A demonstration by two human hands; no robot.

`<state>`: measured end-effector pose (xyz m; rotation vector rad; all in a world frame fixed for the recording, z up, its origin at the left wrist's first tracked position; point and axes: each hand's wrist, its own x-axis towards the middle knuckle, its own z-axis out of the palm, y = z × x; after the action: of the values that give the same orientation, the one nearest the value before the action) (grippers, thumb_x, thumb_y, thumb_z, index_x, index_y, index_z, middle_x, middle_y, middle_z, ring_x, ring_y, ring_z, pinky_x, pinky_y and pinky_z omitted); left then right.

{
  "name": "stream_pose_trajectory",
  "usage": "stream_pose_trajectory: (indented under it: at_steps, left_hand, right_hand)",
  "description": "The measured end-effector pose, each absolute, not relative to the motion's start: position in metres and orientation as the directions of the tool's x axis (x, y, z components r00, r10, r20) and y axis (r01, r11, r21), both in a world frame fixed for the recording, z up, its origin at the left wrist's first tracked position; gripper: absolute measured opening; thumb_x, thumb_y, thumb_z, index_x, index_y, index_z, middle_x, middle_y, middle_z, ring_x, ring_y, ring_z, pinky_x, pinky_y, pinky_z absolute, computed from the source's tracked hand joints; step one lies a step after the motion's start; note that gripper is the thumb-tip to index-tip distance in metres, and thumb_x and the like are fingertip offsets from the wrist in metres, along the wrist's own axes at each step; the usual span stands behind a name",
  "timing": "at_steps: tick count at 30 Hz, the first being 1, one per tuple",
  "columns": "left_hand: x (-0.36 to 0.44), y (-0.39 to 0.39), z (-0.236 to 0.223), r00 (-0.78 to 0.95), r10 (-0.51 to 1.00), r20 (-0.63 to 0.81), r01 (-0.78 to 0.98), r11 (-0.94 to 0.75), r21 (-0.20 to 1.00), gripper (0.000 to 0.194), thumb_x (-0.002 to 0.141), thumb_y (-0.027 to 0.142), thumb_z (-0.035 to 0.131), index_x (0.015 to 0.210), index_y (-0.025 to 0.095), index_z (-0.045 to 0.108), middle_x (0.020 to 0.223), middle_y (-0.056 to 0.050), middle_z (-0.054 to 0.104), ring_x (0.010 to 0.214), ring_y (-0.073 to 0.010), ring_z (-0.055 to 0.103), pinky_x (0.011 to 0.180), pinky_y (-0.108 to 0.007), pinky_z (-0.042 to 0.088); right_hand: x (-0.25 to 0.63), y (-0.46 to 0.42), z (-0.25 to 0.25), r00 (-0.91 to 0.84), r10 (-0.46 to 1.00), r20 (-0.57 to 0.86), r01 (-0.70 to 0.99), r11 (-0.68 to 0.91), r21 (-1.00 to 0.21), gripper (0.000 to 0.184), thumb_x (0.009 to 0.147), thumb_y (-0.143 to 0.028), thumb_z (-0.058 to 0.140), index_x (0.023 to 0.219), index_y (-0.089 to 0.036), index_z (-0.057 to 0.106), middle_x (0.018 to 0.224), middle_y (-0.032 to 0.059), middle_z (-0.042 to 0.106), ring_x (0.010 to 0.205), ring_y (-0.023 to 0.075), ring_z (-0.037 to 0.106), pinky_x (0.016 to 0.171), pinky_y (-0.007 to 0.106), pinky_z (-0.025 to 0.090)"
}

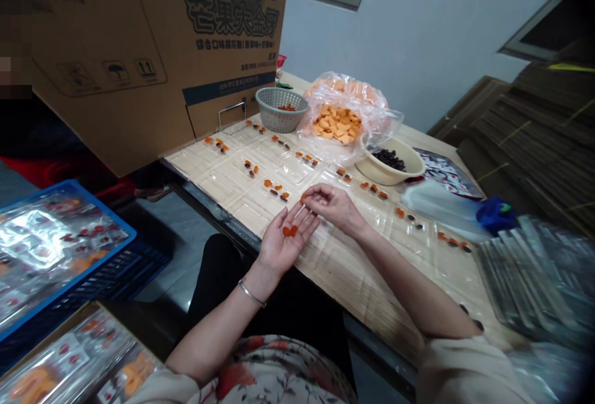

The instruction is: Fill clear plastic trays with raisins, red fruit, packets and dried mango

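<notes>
My left hand [287, 240] is palm up at the table's front edge, fingers stretched out, with a few small orange-red gummy candies [290, 231] lying on the palm. Just above its fingertips, my right hand [335, 206] pinches one orange gummy candy [304, 199] between thumb and finger. Clear plastic trays [320, 175] cover the tabletop under and beyond the hands. Small groups of orange and dark brown candies [277, 191] sit in their compartments, in rows to the left and right.
A grey basket [282, 120] holds orange candies, and a cream bowl [395, 175] holds dark ones. Between them lies a plastic bag of orange pieces [337, 124]. A large cardboard box [153, 51] stands left. Stacked trays [525, 274] are at right; a blue crate [125, 249] is at lower left.
</notes>
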<state>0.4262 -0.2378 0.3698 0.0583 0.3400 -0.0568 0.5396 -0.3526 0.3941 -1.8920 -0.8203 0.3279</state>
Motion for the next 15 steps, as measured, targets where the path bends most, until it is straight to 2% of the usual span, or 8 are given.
stream_pose_trajectory:
  at_steps: [3,6,8,11,13,15]
  left_hand:
    - [0.416,-0.231,0.366,0.94,-0.037,-0.34,0.049,0.998,0.029,0.045,0.097,0.021,0.038,0.14,0.01,0.047,0.133,-0.019,0.061,0.125,-0.0296,0.057,0.099,-0.044,0.053]
    - [0.408,-0.227,0.365,0.931,-0.031,-0.364,0.036,0.999,0.009,0.049,0.097,0.018,0.036,0.145,0.01,0.041,0.134,-0.019,0.06,0.127,-0.0308,0.054,0.098,-0.044,0.054]
    - [0.405,-0.225,0.366,0.923,-0.026,-0.384,0.033,0.999,0.011,0.05,0.097,0.017,0.035,0.145,0.009,0.041,0.133,-0.019,0.061,0.127,-0.0312,0.054,0.098,-0.043,0.054]
    - [0.404,-0.222,0.364,0.922,-0.012,-0.387,0.026,0.999,0.03,0.049,0.097,0.018,0.035,0.145,0.01,0.041,0.134,-0.019,0.06,0.127,-0.0311,0.054,0.099,-0.044,0.054]
    - [0.406,-0.221,0.362,0.926,0.001,-0.376,0.019,0.999,0.049,0.048,0.098,0.02,0.035,0.144,0.01,0.043,0.134,-0.018,0.06,0.128,-0.031,0.053,0.1,-0.045,0.053]
    - [0.408,-0.223,0.362,0.934,0.015,-0.356,0.012,0.997,0.073,0.046,0.098,0.024,0.036,0.142,0.011,0.046,0.135,-0.018,0.059,0.128,-0.0305,0.053,0.101,-0.046,0.051]
  right_hand:
    - [0.574,-0.354,0.382,0.755,0.635,0.166,0.468,-0.345,-0.813,0.022,0.077,-0.034,0.065,0.088,-0.015,0.066,0.068,-0.0008,0.062,0.058,0.0122,0.056,0.056,0.024,0.047]
    - [0.598,-0.349,0.364,0.733,0.66,0.164,0.559,-0.448,-0.698,0.012,0.076,-0.024,0.062,0.082,-0.015,0.067,0.064,-0.0017,0.061,0.059,0.0122,0.055,0.058,0.023,0.046]
    - [0.604,-0.345,0.355,0.682,0.713,0.161,0.65,-0.49,-0.581,0.009,0.076,-0.017,0.061,0.081,-0.015,0.069,0.071,0.0013,0.065,0.065,0.0139,0.059,0.064,0.025,0.048]
    - [0.602,-0.346,0.357,0.613,0.76,0.217,0.752,-0.476,-0.456,0.014,0.079,-0.014,0.062,0.089,-0.014,0.072,0.094,0.0093,0.07,0.084,0.0191,0.065,0.08,0.031,0.051]
    - [0.591,-0.352,0.367,0.612,0.738,0.286,0.762,-0.453,-0.464,0.016,0.084,-0.018,0.061,0.096,-0.015,0.072,0.101,0.0117,0.07,0.09,0.021,0.066,0.083,0.033,0.052]
    - [0.573,-0.359,0.383,0.607,0.734,0.304,0.75,-0.403,-0.524,0.017,0.089,-0.024,0.06,0.098,-0.016,0.071,0.097,0.0099,0.071,0.085,0.0202,0.066,0.078,0.032,0.053]
